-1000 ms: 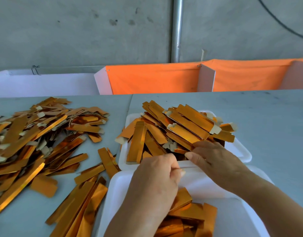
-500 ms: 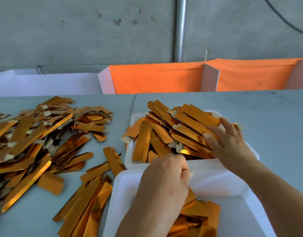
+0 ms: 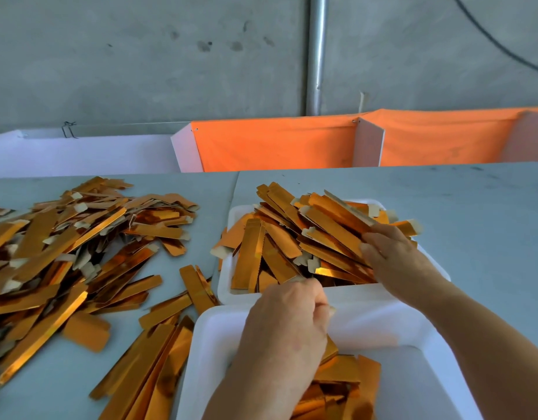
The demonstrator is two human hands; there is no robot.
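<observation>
A far white foam tray (image 3: 228, 286) is heaped with shiny gold card strips (image 3: 292, 237). My right hand (image 3: 395, 262) lies on the right side of that heap, its fingers curled over the ends of a few strips. My left hand (image 3: 289, 322) is curled into a fist over the far rim of the near white tray (image 3: 207, 344). A gold strip (image 3: 330, 350) sticks out from under its palm, and the rest of that grip is hidden. More gold strips (image 3: 346, 386) lie in the near tray.
A big loose pile of gold strips (image 3: 64, 253) covers the grey table on the left, and more strips (image 3: 152, 371) lie beside the near tray. Bare table (image 3: 474, 222) lies to the right. Orange and white panels (image 3: 277, 144) stand along the back edge.
My right hand has moved from the heap's near edge up onto its right side and closed on strips there. My left hand has stayed curled at the near tray's rim.
</observation>
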